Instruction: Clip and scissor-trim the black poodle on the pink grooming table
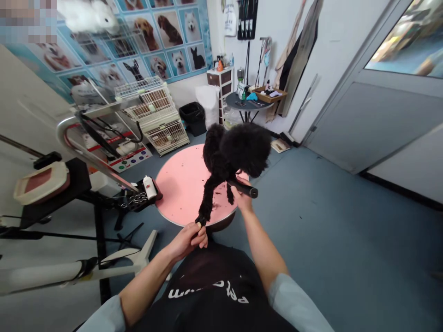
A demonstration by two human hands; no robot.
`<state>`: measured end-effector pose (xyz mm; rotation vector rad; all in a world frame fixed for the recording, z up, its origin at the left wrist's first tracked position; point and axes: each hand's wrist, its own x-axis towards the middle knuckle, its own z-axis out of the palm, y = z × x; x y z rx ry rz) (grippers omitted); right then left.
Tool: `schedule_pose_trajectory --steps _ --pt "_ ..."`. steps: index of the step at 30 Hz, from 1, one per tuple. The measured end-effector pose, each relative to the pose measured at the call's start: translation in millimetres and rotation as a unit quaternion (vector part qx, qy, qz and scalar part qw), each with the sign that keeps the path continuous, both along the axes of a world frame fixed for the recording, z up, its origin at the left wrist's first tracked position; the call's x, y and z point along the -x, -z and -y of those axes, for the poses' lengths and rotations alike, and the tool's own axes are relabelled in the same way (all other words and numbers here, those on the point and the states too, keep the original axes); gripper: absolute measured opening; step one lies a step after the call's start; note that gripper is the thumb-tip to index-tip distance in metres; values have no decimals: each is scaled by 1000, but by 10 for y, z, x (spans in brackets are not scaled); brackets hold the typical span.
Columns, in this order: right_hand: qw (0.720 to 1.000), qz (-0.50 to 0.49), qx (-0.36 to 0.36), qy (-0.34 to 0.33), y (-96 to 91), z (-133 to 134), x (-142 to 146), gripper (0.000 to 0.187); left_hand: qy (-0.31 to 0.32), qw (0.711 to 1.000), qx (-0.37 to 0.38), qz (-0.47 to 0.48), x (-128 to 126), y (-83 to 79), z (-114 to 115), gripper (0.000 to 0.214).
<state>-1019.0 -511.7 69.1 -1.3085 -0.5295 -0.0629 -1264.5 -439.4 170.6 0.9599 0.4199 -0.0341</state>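
Observation:
A black curly-coated dog (214, 152) stands on a round pink grooming table (176, 184). Its fluffy head (245, 145) is turned to the right. My left hand (192, 240) pinches the paw (203, 216) of one outstretched foreleg at the table's near edge. In my right hand (242, 196) is a black hair clipper (246, 188), its rear end pointing right. The clipper's front end lies under the dog's chest, hidden by dark fur. Small tufts of cut black hair (216, 205) are scattered over the tabletop.
Left of the table, a tray holds scissors (136, 198) and a white bottle (149, 187). A curved metal grooming arm (64, 133) rises beside it. Behind stand wire cages (169, 133), a black bin (193, 117) and a small round table (242, 103). A grey door (391, 120) is at right.

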Motion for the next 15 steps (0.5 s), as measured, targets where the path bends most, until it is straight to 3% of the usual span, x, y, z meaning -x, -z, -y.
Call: schedule_pose_trajectory --steps 4,8,15 --pt "999 19 18 -36 197 -61 195 33 8 1000 -14 -12 9 -18 -57 43" --pt "1000 31 3 -4 338 5 218 39 35 998 -36 -32 66 0 -139 43" --pt "998 -25 25 -55 274 117 -514 33 81 991 -96 -44 121 27 -249 49"
